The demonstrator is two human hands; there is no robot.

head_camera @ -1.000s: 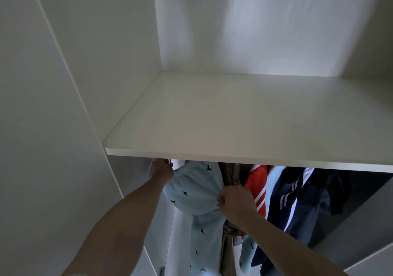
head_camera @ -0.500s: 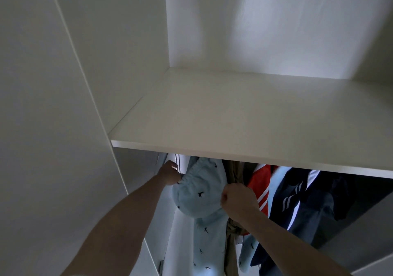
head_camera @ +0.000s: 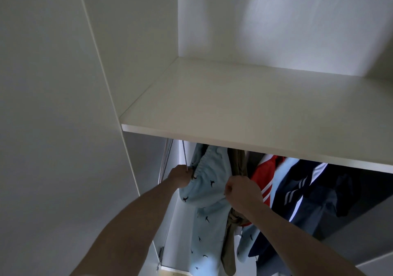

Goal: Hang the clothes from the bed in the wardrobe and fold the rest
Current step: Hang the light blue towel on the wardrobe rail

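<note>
Left hand [head_camera: 179, 176] grips elastic waistband of light-blue bird-print cotton trousers [head_camera: 209, 182], right hand [head_camera: 242, 193] fisted on its other side; probably spreading it along the hanger under white wardrobe shelf [head_camera: 244, 114]

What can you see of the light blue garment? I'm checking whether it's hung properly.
The light blue garment is soft cloth printed with small dark bird shapes, with a gathered elastic band near its top. It hangs under the shelf, leftmost on the row, its top hidden behind the shelf edge, so its hanger cannot be seen. The left hand grips its left edge at the elastic; the right hand is curled at its right edge, beside the brown garment.
</note>
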